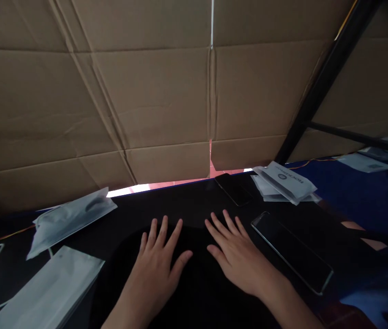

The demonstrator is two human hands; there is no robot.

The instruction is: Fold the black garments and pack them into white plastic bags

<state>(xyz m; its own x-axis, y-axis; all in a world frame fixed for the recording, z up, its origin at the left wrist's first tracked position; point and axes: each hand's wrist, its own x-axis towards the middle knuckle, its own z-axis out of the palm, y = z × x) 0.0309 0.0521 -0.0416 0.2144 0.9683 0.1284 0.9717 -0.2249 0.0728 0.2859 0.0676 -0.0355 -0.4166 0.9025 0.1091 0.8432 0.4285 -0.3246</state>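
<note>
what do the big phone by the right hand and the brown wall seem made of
Phone: probably glass-faced, being smooth and dark; its pale, shiny rim could be metal or plastic.
Brown wall: looks like matt cardboard, given its straight fold creases and dull surface.

tabletop black; nearer phone black; nearest pouch whitish; cardboard brown

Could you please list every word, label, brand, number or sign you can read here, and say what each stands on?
"ROCK...": on the top white packet at the right; its remaining letters are too blurred to read surely.
Round mark on that packet: too small to read.
Grey printed patch on the far-right pale packet: too small to read.
</note>
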